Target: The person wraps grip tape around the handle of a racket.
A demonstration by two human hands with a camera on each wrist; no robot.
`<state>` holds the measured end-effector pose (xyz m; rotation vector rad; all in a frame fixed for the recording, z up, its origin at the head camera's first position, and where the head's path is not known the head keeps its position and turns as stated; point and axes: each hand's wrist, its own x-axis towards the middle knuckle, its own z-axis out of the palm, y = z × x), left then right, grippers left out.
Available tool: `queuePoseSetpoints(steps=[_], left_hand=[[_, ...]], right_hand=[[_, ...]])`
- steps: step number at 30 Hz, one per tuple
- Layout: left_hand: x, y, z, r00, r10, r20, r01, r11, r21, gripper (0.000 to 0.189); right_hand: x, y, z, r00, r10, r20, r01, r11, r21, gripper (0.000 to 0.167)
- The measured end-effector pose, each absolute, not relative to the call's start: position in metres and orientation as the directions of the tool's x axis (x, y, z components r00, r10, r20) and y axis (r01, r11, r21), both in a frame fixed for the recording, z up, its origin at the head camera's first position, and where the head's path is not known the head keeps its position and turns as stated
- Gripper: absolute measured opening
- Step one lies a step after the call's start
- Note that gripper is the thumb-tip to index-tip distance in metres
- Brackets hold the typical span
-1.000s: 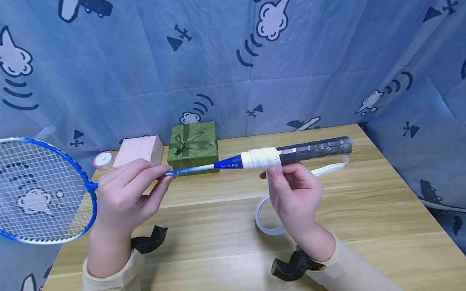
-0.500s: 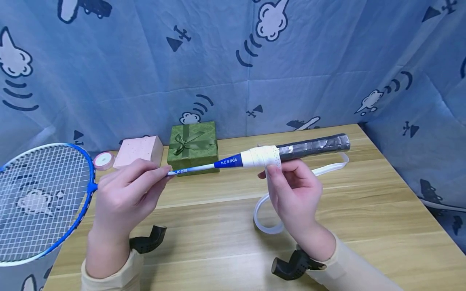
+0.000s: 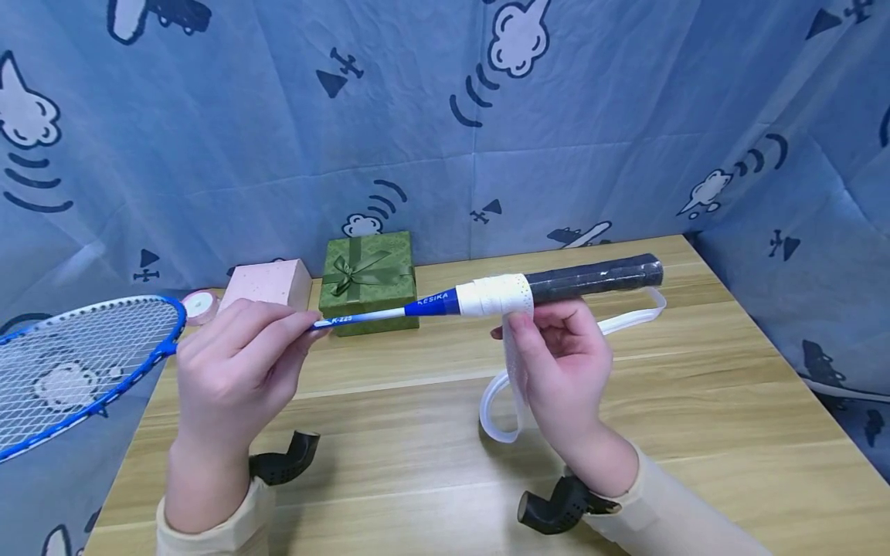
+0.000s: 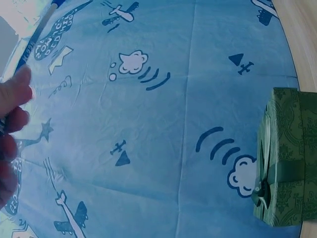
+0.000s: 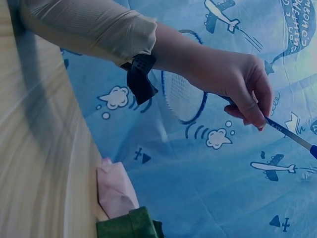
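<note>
A blue and white badminton racket [image 3: 431, 303] is held level above the table, its strung head at the far left. My left hand [image 3: 236, 371] pinches its thin shaft between thumb and fingers; the right wrist view shows this left hand [image 5: 237, 87] too. White perforated grip tape [image 3: 494, 295] covers the front part of the handle, and the rest of the handle [image 3: 598, 276] is bare black. Just below the wrapped edge, my right hand [image 3: 566, 363] pinches the tape between thumb and fingers. The tape's loose length hangs behind that hand and loops over the table.
At the back of the wooden table [image 3: 417, 463] stand a green gift box [image 3: 368, 282] with a bow, a pink box [image 3: 267, 282] and a small pink-and-white roll [image 3: 200, 305]. A blue patterned curtain [image 3: 417, 116] hangs behind. Each wrist wears a black mount.
The racket has turned about its shaft, so its head now looks narrower and the lettering has rolled upward. My right hand keeps its pinch on the tape; the hanging loop has shifted slightly left.
</note>
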<state>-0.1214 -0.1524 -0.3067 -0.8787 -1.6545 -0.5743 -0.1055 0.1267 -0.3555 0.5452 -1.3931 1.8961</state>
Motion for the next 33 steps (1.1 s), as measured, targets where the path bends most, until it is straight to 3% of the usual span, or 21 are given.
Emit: queuePoseSetpoints(steps=[6,14,21,33], left_hand=[[-0.1225,-0.1558,-0.3077,-0.106,0.291,0.951,0.795,0.599,-0.095,0.031],[-0.1219,-0.1604,-0.3086,-0.142,0.321,0.936,0.775,0.625,-0.097,0.029],[-0.1234,-0.1599,-0.3099,-0.118,0.312,0.943,0.765,0.634,-0.115,0.032],[-0.1223,-0.1570,-0.3097,-0.118,0.267,0.956,0.726,0.680,-0.101,0.039]], right_hand=[[-0.1071,0.1256,-0.3558,-0.656,0.308,0.690,-0.749,-0.151,-0.645,0.034],[-0.1093,0.1244,-0.3582,-0.681,0.201,0.704,-0.729,-0.278,-0.626,0.009],[-0.1057,0.1258,-0.3583,-0.733,0.209,0.648,-0.680,-0.213,-0.701,0.013],[-0.1058,0.1287,-0.3564,-0.720,0.186,0.669,-0.694,-0.168,-0.700,0.009]])
